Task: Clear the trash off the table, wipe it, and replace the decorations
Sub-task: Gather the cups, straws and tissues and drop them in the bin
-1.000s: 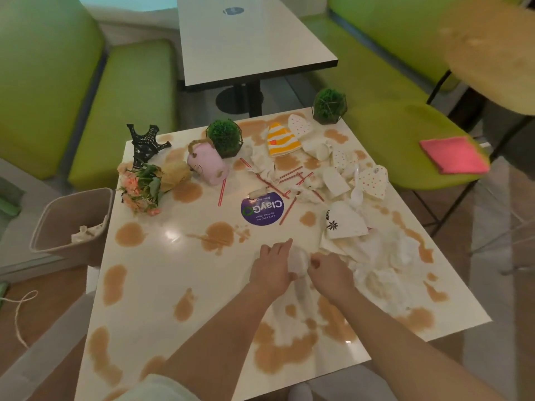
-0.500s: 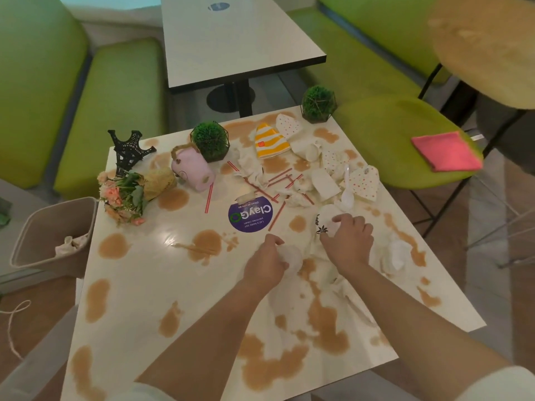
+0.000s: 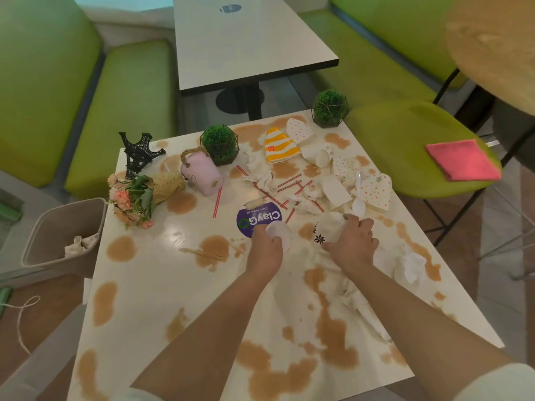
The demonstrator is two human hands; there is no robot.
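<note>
The white table (image 3: 162,285) is blotched with brown spills and strewn with trash. My left hand (image 3: 265,250) grips a crumpled white paper wad (image 3: 280,233) near the purple round sticker (image 3: 257,221). My right hand (image 3: 351,244) grips a crushed white paper cup (image 3: 325,231) with a black flower print. Crumpled napkins (image 3: 409,264), red-striped straws (image 3: 289,183), a white plastic spoon (image 3: 358,198), dotted paper pieces (image 3: 376,192) and a yellow-striped wrapper (image 3: 279,146) lie across the far right half.
Decorations stand at the far left: black tower figurine (image 3: 139,151), flower bouquet (image 3: 136,198), tipped pink bucket (image 3: 201,172), two green ball plants (image 3: 220,144). A beige bin (image 3: 58,227) sits left of the table. A pink cloth (image 3: 463,160) lies on the green chair.
Both hands moved away from me, apart from each other. My right hand left the wad it shared with the left and took hold of the flower-print cup. The left keeps the wad.
</note>
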